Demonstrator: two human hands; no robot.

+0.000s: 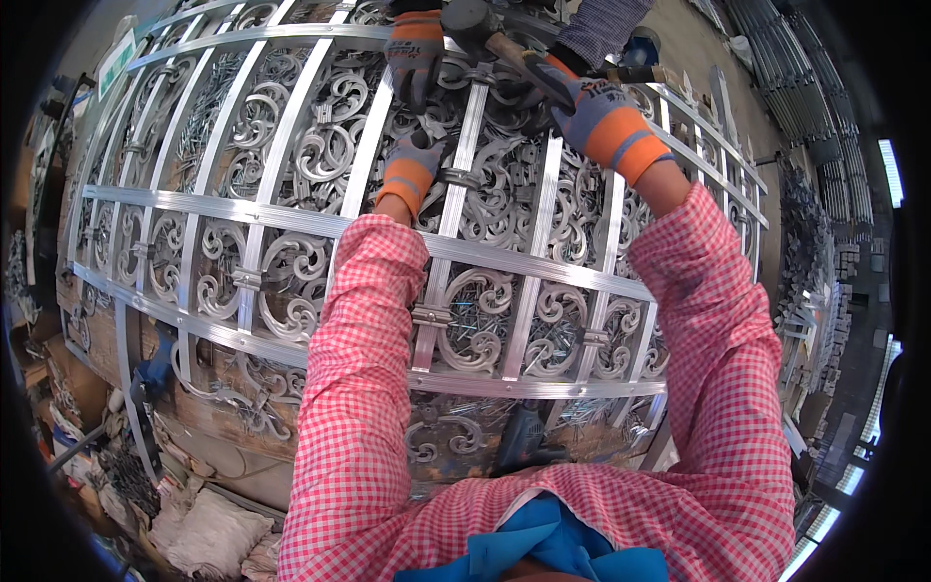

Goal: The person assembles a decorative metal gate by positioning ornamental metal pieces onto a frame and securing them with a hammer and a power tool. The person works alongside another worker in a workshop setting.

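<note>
Grey-and-orange work gloves cover both my hands. My right hand (pixel 606 112) is closed round the wooden handle of a mallet (pixel 470 24), whose dark head points to the upper left. My left hand (pixel 412 167) is low over a silver metal grille (pixel 291 217), fingers curled beside an upright bar and its collar (pixel 459 177). What those fingers grip is hidden. Cast scroll ornaments (pixel 480 320) sit between the bars. Just beyond my left hand, a co-worker's gloved hand (pixel 414 63) reaches down onto the grille; their grey sleeve (pixel 606 29) comes in near the mallet.
Under the grille, a wooden bench (pixel 495 417) bears loose scrolls and many thin metal pins. A power drill (pixel 524 436) lies at its near edge, and a blue tool (pixel 155 364) is at the left. Stacked metal bars (pixel 795 87) stand at the right, a white sack (pixel 208 533) at lower left.
</note>
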